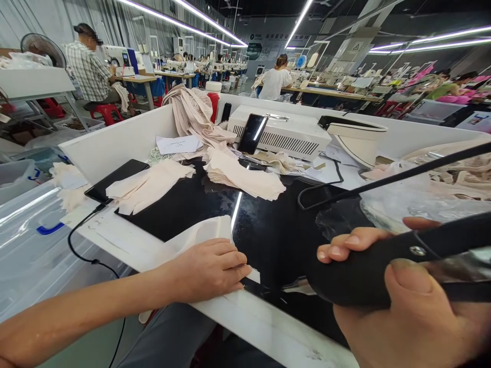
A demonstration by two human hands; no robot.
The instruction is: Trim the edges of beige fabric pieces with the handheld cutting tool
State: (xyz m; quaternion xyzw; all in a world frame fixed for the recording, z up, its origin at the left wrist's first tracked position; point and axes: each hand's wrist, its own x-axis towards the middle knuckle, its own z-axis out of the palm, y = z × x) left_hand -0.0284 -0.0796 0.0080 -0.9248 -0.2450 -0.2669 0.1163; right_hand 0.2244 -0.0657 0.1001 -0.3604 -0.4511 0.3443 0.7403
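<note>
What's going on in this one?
The person's left hand rests on a whitish cloth at the near edge of a black tabletop. The right hand grips a black object with a screw, close to the camera; what it is, I can't tell. Two piles of peach fabric lie farther back.

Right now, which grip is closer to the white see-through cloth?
Left: the left grip rests on the white cloth; the right grip is off to its right, around a black handle.

Large Chinese characters run across the far wall point(286, 38), among them seemingly "企业"; the rest is too blurred. A pillar sign point(356, 47) bears a warning triangle. Print on the paper slip point(178, 145) near the bench's point(111, 134) raised far edge is illegible.
</note>
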